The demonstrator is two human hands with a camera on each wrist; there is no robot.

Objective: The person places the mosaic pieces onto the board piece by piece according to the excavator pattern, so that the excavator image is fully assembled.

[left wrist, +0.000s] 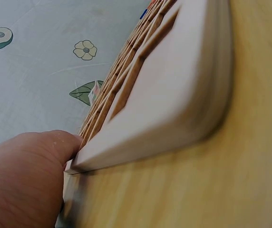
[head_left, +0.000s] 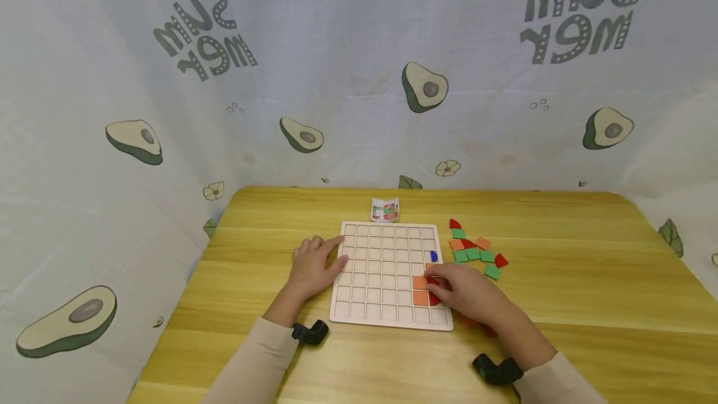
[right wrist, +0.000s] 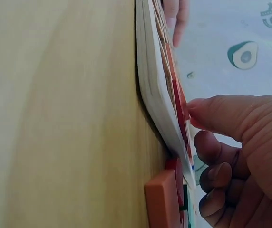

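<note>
At the left edge of the pale gridded board (head_left: 364, 323), my left hand (head_left: 313, 270) rests with its fingers spread; the left wrist view shows its thumb (left wrist: 62, 142) against the board's edge. Over the board's right side, my right hand (head_left: 473, 292) has bent fingers, its thumb and index fingertips beside red pieces (head_left: 434, 298). Orange squares (head_left: 420, 298) and a blue piece (head_left: 434, 256) lie in nearby cells. In the right wrist view the thumb tip meets an orange piece (right wrist: 183, 107); whether the fingers pinch it cannot be made out.
Loose green (head_left: 492, 272), orange (head_left: 482, 243) and red (head_left: 501, 260) pieces lie right of the board. More pieces, including an orange one (right wrist: 162, 199), lie by its near right corner. A small patterned card (head_left: 385, 209) stands behind the board, before a printed curtain (head_left: 359, 80).
</note>
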